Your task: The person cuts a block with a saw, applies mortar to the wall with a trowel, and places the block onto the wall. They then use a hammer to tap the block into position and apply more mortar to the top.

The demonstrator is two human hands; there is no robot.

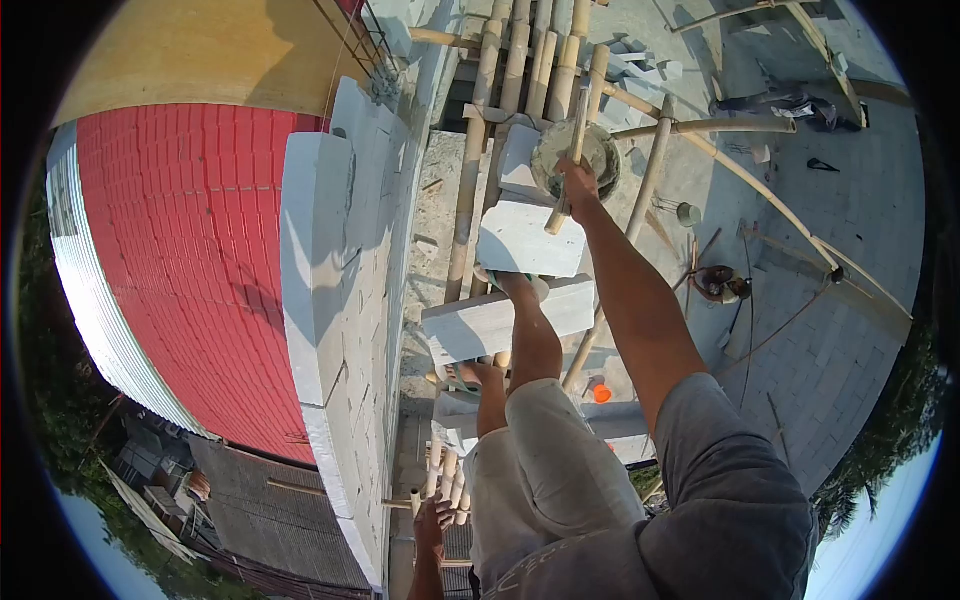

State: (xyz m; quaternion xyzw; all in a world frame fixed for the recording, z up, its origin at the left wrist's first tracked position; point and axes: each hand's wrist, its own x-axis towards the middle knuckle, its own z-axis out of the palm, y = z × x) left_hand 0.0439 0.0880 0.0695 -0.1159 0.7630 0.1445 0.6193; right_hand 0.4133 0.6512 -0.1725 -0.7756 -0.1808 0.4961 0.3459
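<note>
My right hand [577, 186] is wrapped round a long wooden stick [579, 135], which crosses above a round bucket [545, 180]. Grey wet mortar [602, 155] lies inside the bucket. Close below it are white lightweight blocks, one a large block [530, 238] in front of my feet and another a long block [500, 322] under them. Low in the view, my left hand [433, 522] hangs beside the block wall [365, 250], its fingers apart and holding nothing I can see.
Bamboo poles [466, 200] form a scaffold under the blocks. Slanting bamboo braces [735, 170] stand to the right. Far below are a person [722, 284], an orange object [601, 393] and a small bucket [688, 214]. Beyond the wall lies a red tiled roof [190, 230].
</note>
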